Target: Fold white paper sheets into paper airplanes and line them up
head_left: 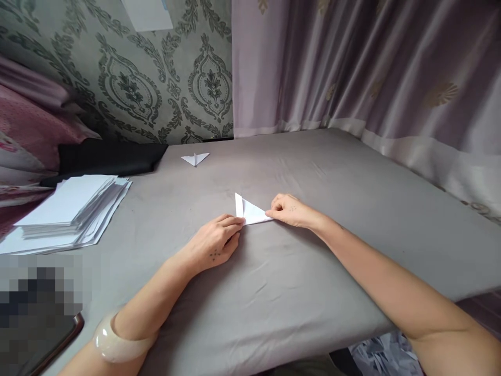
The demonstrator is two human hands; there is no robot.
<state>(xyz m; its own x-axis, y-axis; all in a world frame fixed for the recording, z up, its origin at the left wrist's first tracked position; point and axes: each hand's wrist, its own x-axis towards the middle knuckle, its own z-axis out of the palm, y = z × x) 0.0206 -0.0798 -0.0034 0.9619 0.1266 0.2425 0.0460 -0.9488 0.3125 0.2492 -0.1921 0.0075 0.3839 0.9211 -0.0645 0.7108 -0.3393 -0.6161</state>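
Observation:
A small piece of white paper [253, 213], folded to a triangle with a strip turned up along its left side, lies on the grey cloth-covered table [305, 282]. My left hand [219, 237] pinches its lower left corner between thumb and fingers. At the right tip, my right hand [290, 210] has the paper between thumb and curled forefinger. Farther back on the cloth rests a white folded paper plane [195, 159], apart from both hands.
Stacked white paper sheets [66, 203] lie at the left, before a black folded cloth [113, 156]. A dark-edged device [58, 344], partly blurred out, is at the lower left. Paper scraps [385, 355] show below the table's front edge. Curtains [297, 68] hang behind.

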